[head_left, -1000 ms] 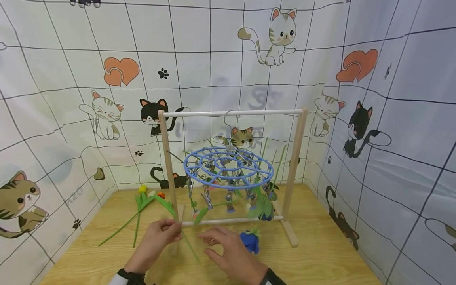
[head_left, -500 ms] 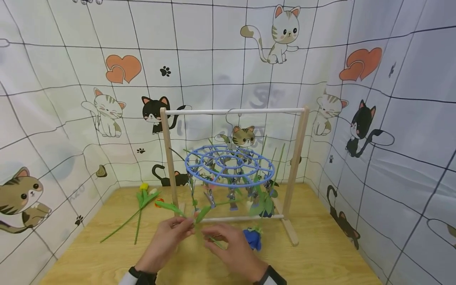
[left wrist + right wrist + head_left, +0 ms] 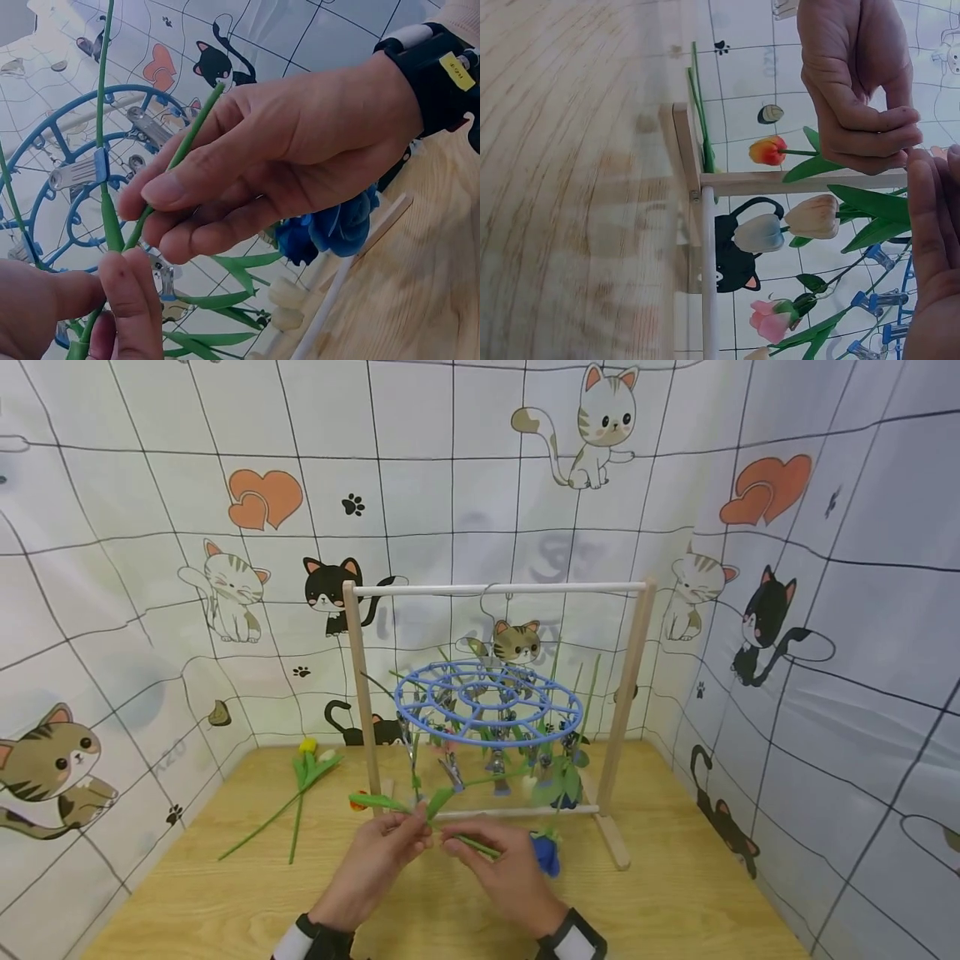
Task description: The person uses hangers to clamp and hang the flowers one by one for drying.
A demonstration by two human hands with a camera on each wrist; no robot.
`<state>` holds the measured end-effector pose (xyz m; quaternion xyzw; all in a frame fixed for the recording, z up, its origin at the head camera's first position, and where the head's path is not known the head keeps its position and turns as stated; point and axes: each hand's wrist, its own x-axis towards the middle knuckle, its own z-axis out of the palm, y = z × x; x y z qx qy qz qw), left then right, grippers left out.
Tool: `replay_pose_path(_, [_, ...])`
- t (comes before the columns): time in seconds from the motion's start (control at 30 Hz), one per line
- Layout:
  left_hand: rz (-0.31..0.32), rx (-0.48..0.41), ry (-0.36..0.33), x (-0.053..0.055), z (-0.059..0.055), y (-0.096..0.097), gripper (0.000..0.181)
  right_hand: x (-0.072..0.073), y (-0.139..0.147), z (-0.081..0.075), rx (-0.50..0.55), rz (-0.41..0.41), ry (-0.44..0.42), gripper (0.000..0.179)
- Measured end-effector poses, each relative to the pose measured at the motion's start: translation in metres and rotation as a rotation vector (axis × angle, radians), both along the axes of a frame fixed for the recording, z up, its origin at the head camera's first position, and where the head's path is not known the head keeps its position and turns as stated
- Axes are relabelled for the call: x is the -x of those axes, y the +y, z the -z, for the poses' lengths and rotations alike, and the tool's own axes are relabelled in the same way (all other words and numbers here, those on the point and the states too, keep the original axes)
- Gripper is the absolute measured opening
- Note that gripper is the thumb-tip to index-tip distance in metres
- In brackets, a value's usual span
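My left hand (image 3: 386, 852) grips the green stem of an orange-red tulip (image 3: 768, 150) just below its leaves; the bloom points left. My right hand (image 3: 510, 868) pinches the stem's lower part between thumb and fingers, and the cut end sticks out past them in the left wrist view. Both hands nearly touch, just in front of a round blue clip hanger (image 3: 517, 743). Metal clips hang from it, and several flowers are clipped there head down, among them a pink flower (image 3: 772, 321) and pale tulips (image 3: 812, 216).
A wooden stand (image 3: 632, 710) with a white top bar carries the hanger. A blue rose (image 3: 547, 854) shows beside my right hand. On the wooden table (image 3: 187, 902) at left lie a yellow tulip (image 3: 308, 745) and a white tulip (image 3: 326, 756). Cat-print cloth surrounds the table.
My left hand has moved right and slightly up, bringing the orange-red tulip along. My right hand, its fingers apart before, now pinches the stem. The head view has tilted a little.
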<state>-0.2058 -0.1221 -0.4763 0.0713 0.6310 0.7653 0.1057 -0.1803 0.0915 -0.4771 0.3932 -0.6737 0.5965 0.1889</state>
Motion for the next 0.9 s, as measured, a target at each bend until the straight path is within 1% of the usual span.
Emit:
replay_pose_path(0.07, [0.011, -0.014, 0.007, -0.001, 0.001, 0.003, 0.047, 0.001, 0.001, 0.001, 0.007, 0.041, 0.032, 0.029])
replay_pose_path(0.17, [0.034, -0.040, 0.010, -0.002, 0.002, 0.008, 0.047, 0.003, 0.002, 0.002, 0.047, 0.064, 0.064, 0.029])
replay_pose_path(0.3, [0.050, -0.067, 0.015, -0.003, 0.003, 0.012, 0.048, 0.005, 0.003, 0.003, 0.144, 0.016, 0.021, 0.027])
replay_pose_path(0.37, [0.051, -0.063, 0.026, -0.003, 0.002, 0.014, 0.049, 0.006, 0.003, 0.002, 0.178, 0.011, 0.008, 0.026])
replay_pose_path(0.43, [0.061, -0.033, 0.043, -0.005, 0.001, 0.014, 0.050, 0.007, 0.003, 0.001, 0.198, 0.030, 0.028, 0.025])
replay_pose_path(0.5, [0.084, 0.025, 0.070, -0.007, 0.000, 0.012, 0.051, 0.008, 0.004, -0.001, 0.212, 0.051, 0.042, 0.024])
replay_pose_path(0.57, [0.114, 0.099, 0.104, -0.009, -0.001, 0.008, 0.049, 0.006, 0.005, -0.003, 0.222, 0.079, 0.034, 0.023])
replay_pose_path(0.67, [0.135, 0.221, 0.188, -0.011, -0.003, 0.001, 0.042, 0.002, 0.009, -0.006, 0.229, 0.125, -0.032, 0.019])
replay_pose_path(0.7, [0.133, 0.254, 0.226, -0.012, -0.005, -0.001, 0.038, -0.001, 0.011, -0.007, 0.229, 0.142, -0.061, 0.018])
replay_pose_path(0.73, [0.116, 0.299, 0.273, -0.012, -0.006, -0.003, 0.035, -0.002, 0.013, -0.009, 0.227, 0.156, -0.084, 0.018])
replay_pose_path(0.8, [0.056, 0.377, 0.375, -0.012, -0.010, -0.006, 0.027, -0.006, 0.018, -0.011, 0.223, 0.173, -0.110, 0.018])
replay_pose_path(0.83, [0.015, 0.410, 0.425, -0.013, -0.011, -0.007, 0.023, -0.007, 0.020, -0.012, 0.222, 0.178, -0.117, 0.019])
replay_pose_path(0.9, [-0.081, 0.489, 0.560, -0.012, -0.013, -0.008, 0.015, -0.009, 0.024, -0.014, 0.229, 0.175, -0.124, 0.019])
